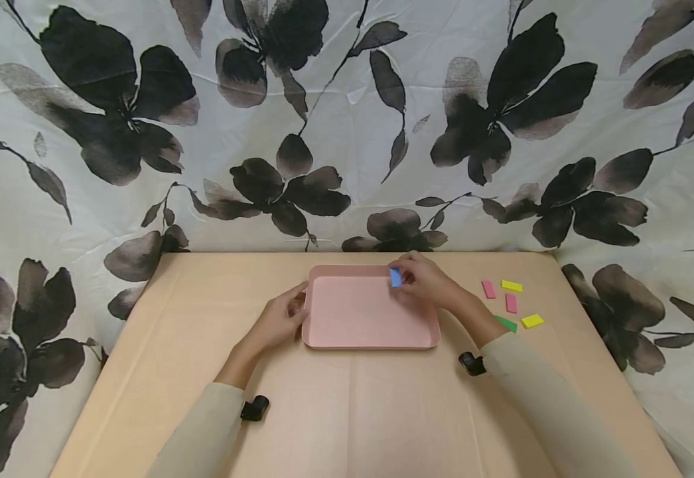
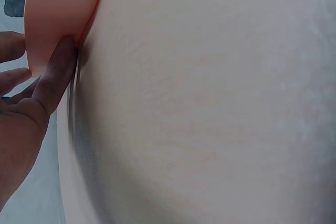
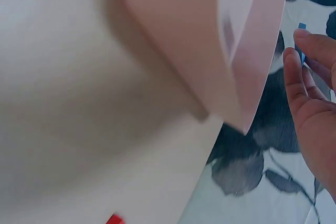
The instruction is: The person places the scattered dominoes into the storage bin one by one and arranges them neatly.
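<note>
Here, the right hand (image 1: 423, 282) closely pinches a small blue rectangular piece (image 1: 395, 277) near the far rim of a shallow pink round-cornered tray (image 1: 353, 318); leftward, the left hand (image 1: 278, 318) grips the tray's edge; rightward, flat yellow strips (image 1: 511, 285) and a green strip (image 1: 508, 324) show only in the head view; nearer than both hands, beige tabletop (image 1: 353, 411) stretches.

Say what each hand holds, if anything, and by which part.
The right hand pinches a blue rectangular piece by its right side in the head view; the left hand touches the left edge of a pink rectangular tray.
</note>
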Demonstrator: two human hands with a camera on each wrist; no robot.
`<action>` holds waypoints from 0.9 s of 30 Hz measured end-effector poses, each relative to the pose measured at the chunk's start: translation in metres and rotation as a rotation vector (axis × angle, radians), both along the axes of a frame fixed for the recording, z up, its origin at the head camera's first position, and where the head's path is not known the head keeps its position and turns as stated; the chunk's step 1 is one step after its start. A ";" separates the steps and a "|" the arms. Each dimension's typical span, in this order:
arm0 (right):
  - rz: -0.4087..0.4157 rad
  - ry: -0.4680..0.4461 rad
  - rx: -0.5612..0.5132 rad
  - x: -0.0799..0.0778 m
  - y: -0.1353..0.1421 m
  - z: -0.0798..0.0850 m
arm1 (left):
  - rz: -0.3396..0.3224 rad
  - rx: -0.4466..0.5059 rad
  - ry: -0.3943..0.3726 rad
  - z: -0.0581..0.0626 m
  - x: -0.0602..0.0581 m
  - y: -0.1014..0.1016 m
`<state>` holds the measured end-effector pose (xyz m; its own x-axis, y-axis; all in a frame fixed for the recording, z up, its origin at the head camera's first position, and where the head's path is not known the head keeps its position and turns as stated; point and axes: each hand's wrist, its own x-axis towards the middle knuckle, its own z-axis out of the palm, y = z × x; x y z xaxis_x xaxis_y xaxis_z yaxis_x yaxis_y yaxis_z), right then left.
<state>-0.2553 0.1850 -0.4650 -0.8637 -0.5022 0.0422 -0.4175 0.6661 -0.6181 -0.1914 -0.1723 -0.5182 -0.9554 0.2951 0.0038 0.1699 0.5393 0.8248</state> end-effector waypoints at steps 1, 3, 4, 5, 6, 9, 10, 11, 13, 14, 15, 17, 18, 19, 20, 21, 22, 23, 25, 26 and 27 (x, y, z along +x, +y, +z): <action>0.013 0.005 0.000 -0.001 -0.004 0.001 | -0.002 0.002 0.002 0.000 0.000 0.000; 0.039 0.008 0.015 -0.003 -0.012 0.000 | -0.003 0.007 0.004 0.000 -0.001 0.000; 0.052 0.013 0.027 -0.005 -0.016 -0.001 | -0.004 0.009 0.004 0.000 -0.001 0.000; 0.067 0.018 0.040 -0.006 -0.019 -0.001 | -0.005 0.008 0.005 0.000 -0.001 0.000; 0.075 0.018 0.052 -0.007 -0.022 -0.001 | -0.007 0.008 0.007 0.000 -0.001 0.001; 0.090 0.013 0.096 -0.010 -0.030 0.000 | -0.010 0.009 0.009 0.001 -0.001 0.002; 0.096 0.015 0.106 -0.011 -0.033 0.000 | -0.009 0.010 0.009 0.000 -0.001 0.002; 0.102 0.011 0.110 -0.011 -0.036 0.000 | -0.006 0.011 0.008 0.000 -0.002 0.002; 0.113 0.002 0.110 -0.013 -0.043 -0.001 | -0.002 0.015 0.007 0.000 -0.002 0.002; 0.121 -0.001 0.104 -0.013 -0.046 -0.002 | 0.001 0.015 0.006 0.000 -0.002 0.002; 0.129 -0.003 0.098 -0.014 -0.050 -0.002 | -0.001 0.016 0.010 0.000 -0.002 0.002; 0.138 -0.010 0.088 -0.015 -0.057 -0.004 | 0.000 0.019 0.012 0.000 -0.001 0.002; 0.137 -0.011 0.091 -0.015 -0.061 -0.005 | -0.002 0.019 0.014 0.000 -0.001 0.002; 0.135 -0.015 0.096 -0.015 -0.065 -0.006 | -0.003 0.019 0.014 -0.001 -0.001 0.002; 0.134 -0.022 0.101 -0.015 -0.069 -0.006 | -0.003 0.019 0.014 -0.001 -0.001 0.002; 0.135 -0.029 0.107 -0.015 -0.073 -0.007 | -0.004 0.019 0.015 -0.001 -0.001 0.002; 0.136 -0.033 0.114 -0.015 -0.077 -0.008 | -0.004 0.020 0.011 -0.001 -0.001 0.002; 0.136 -0.040 0.125 -0.015 -0.081 -0.009 | -0.003 0.019 0.010 -0.001 0.000 0.002; 0.136 -0.050 0.136 -0.015 -0.088 -0.011 | -0.005 0.015 0.010 -0.001 0.000 0.001; 0.139 -0.050 0.145 -0.015 -0.091 -0.013 | -0.005 0.015 0.011 -0.001 0.000 0.001; 0.143 -0.044 0.152 -0.015 -0.094 -0.014 | -0.007 0.012 0.013 0.000 0.000 0.001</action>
<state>-0.2702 0.0910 -0.4789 -0.7824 -0.6177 -0.0799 -0.4893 0.6889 -0.5348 -0.1911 -0.1710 -0.5184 -0.9532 0.3018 0.0195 0.1842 0.5281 0.8290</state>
